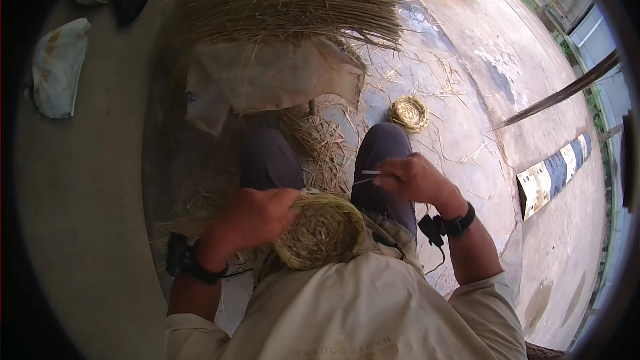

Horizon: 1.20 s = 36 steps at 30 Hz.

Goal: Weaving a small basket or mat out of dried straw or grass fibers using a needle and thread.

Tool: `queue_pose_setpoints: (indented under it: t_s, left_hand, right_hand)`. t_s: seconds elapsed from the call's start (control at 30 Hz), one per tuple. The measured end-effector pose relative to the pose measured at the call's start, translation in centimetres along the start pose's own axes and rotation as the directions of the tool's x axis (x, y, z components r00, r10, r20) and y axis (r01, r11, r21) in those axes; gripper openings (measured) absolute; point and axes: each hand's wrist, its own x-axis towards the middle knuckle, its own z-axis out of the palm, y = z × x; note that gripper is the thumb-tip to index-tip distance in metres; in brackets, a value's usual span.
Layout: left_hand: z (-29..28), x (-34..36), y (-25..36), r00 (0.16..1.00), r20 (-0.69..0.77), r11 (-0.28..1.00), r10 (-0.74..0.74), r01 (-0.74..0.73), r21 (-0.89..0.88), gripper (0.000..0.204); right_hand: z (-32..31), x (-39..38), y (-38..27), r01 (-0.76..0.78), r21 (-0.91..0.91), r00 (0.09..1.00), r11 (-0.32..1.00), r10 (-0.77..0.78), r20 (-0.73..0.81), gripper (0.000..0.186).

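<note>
Left hand (265,216) clamped on rim of woven basket (321,232) — right hand (412,177) pinching thin pale stick (371,172), open air between.

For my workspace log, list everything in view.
Lap basket: one, yellowish, centre
Floor basket: one, yellowish, right floor
Slim item: at least one, pale, centre
Straw bundle: one, brown, top
Sheet: one, beige, beneath bundle
Loose straw: uncounted, tan, floor
Bags: two whitish, one black, upper left
Panel: one, white/dark, right
Pole: one, brown, right
Trousers: one, grey, centre
Shirt: one, beige, bottom
Wristbands: two, black, wrists
Hands: two, left at basket rim, right holding item
</note>
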Motion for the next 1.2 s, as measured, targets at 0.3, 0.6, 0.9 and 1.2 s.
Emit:
queue_pose_setpoints:
  t_s: [0.3,0.6,0.9,1.2]
  left_hand:
    - [0.2,0.9,0.1,0.999,0.037,0.999,-0.018,0.016,0.051,0.029]
    - [-1.4,1.4,0.7,0.977,-0.207,0.969,0.057,-0.004,0.248,0.052]
    - [1.2,-2.0,-3.1,0.718,-0.675,0.983,-0.170,0.176,-0.059,0.024]
    - [6.5,1.2,-7.3,0.764,-0.569,0.950,-0.305,0.203,-0.237,0.016]
  right_hand:
    - [3.3,3.3,-5.4,0.233,0.135,0.964,0.963,-0.209,-0.166,0.044]
    - [4.9,4.5,-5.0,0.103,-0.108,0.994,0.989,-0.108,-0.036,0.031]
    - [5.3,-0.5,3.8,-0.198,0.725,0.584,0.659,0.673,-0.453,0.034]
    - [7.7,-2.3,4.7,0.097,0.907,0.451,0.409,0.795,-0.406,0.035]
